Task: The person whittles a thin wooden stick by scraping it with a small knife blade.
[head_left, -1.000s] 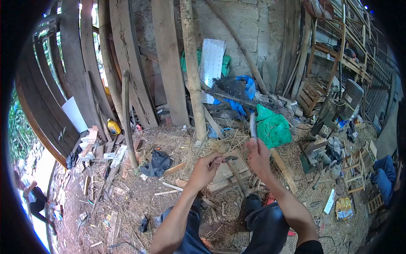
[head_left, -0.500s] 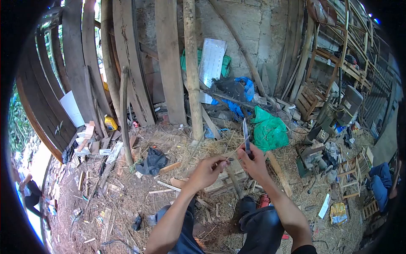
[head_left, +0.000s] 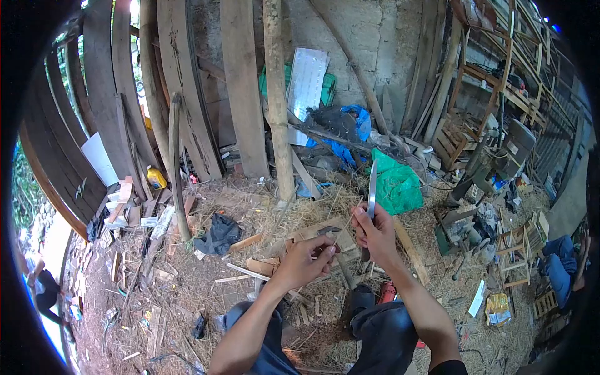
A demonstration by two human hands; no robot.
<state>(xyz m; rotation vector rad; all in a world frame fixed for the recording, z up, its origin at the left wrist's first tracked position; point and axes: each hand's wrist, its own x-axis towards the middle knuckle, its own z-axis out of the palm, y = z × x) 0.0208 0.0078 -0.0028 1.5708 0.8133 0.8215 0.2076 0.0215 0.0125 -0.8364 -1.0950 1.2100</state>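
Note:
My right hand is closed around the handle of a knife. Its long blade points upward, in front of the green plastic bag. To its left, my left hand has its thumb and fingers pinched together. Whatever they hold, if anything, is too small to make out. Just past the left fingertips is a dark, curved metal tool head. A wooden handle slants down between my knees, seemingly part of the same tool; the hand hides part of it.
Beyond my hands lies a green plastic bag. Wood scraps and straw cover the dirt floor. A wooden post stands ahead, and a black plastic bag lies left. Machinery stands right. Part of a person shows far left.
My hands have moved apart; the left has lowered and the knife now stands more upright in the right. The whole view has shifted slightly.

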